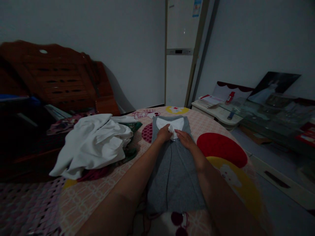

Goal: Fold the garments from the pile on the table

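A grey knit top lies flat on the table, its ribbed hem towards me and a dark line running down its front. White fabric fills its neckline at the far end. My left hand pinches a bunched bit of this white fabric between thumb and fingers. Opposite it, my right hand rests with its fingers stretched along the right side of the neckline, the fingertips touching the white fabric. Both forearms reach across the edges of the top.
A heap of white clothing with dark green and red pieces lies on the left of the patterned tablecloth. Beyond stand a wooden chair and a tall white cabinet unit. A glass shelf is at the right.
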Tool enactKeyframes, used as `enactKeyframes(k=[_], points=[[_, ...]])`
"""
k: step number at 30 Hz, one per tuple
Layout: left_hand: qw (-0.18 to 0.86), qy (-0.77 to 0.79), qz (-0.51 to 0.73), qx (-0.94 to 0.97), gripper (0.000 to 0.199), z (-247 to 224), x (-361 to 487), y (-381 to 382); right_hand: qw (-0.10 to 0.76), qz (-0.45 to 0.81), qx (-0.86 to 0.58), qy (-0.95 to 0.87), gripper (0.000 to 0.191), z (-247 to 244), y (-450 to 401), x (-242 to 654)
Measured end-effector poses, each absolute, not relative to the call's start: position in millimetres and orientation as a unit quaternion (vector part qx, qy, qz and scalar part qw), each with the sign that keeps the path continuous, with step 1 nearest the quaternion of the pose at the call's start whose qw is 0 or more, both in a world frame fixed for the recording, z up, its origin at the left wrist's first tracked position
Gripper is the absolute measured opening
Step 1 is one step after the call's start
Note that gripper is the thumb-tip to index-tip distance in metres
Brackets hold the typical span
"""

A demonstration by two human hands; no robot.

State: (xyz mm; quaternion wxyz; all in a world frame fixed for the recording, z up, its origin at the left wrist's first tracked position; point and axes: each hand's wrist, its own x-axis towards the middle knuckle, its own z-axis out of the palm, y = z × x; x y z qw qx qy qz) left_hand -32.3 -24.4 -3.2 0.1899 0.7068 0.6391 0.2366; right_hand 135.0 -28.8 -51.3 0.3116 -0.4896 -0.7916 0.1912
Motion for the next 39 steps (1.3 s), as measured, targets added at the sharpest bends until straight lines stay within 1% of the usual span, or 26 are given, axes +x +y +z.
enactKeyframes(k=[3, 7, 13, 16, 18, 21, 23, 25, 27, 29, 30, 32, 33, 36, 39], points=[[0.166, 0.631, 0.295, 0.697, 0.051, -4, -29, -28, 0.302, 0.188, -0.486, -0.798, 0.046, -52, -27, 136], [0.172, 0.619, 0.338, 0.688, 0.047, -6, -25, -31, 0.268, 0.159, -0.481, -0.819, 0.047, -53, -27, 136], [0.190, 0.661, 0.306, 0.658, 0.044, -12, -31, -29, 0.162, 0.051, -0.512, -0.842, 0.046, -53, -36, 127], [0.160, 0.648, 0.305, 0.679, 0.047, -11, -40, -34, 0.125, 0.032, -0.513, -0.849, 0.047, -46, -45, 122], [0.135, 0.599, 0.302, 0.729, 0.049, -8, -45, -42, 0.114, 0.033, -0.515, -0.849, 0.047, -42, -49, 118], [0.124, 0.511, 0.253, 0.812, 0.041, -8, -52, -60, 0.116, 0.055, -0.525, -0.841, 0.045, -34, -50, 116], [0.131, 0.489, 0.204, 0.838, 0.037, -12, -55, -73, 0.144, 0.113, -0.528, -0.829, 0.041, -26, -47, 119], [0.130, 0.490, 0.190, 0.841, 0.041, -19, -59, -84, 0.212, 0.215, -0.528, -0.794, 0.038, -17, -45, 127], [0.125, 0.490, 0.206, 0.838, 0.049, -25, -65, -90, 0.302, 0.323, -0.524, -0.728, 0.037, -7, -46, 140], [0.134, 0.483, 0.231, 0.834, 0.057, -26, -71, -94, 0.367, 0.385, -0.523, -0.666, 0.035, 2, -53, 156], [0.143, 0.480, 0.239, 0.832, 0.061, -25, -75, -95, 0.382, 0.396, -0.525, -0.650, 0.032, 5, -59, 163], [0.159, 0.484, 0.252, 0.823, 0.063, -20, -82, -98, 0.384, 0.389, -0.538, -0.642, 0.024, 9, -75, 177], [0.167, 0.490, 0.255, 0.816, 0.061, -16, -85, -99, 0.378, 0.376, -0.549, -0.644, 0.021, 11, -85, 181], [0.184, 0.520, 0.247, 0.797, 0.043, -3, -93, -106, 0.325, 0.347, -0.591, -0.652, 0.012, 10, -117, 185], [0.199, 0.534, 0.229, 0.789, 0.024, 7, -94, -118, 0.231, 0.295, -0.612, -0.697, 0.017, 6, -148, 172]])
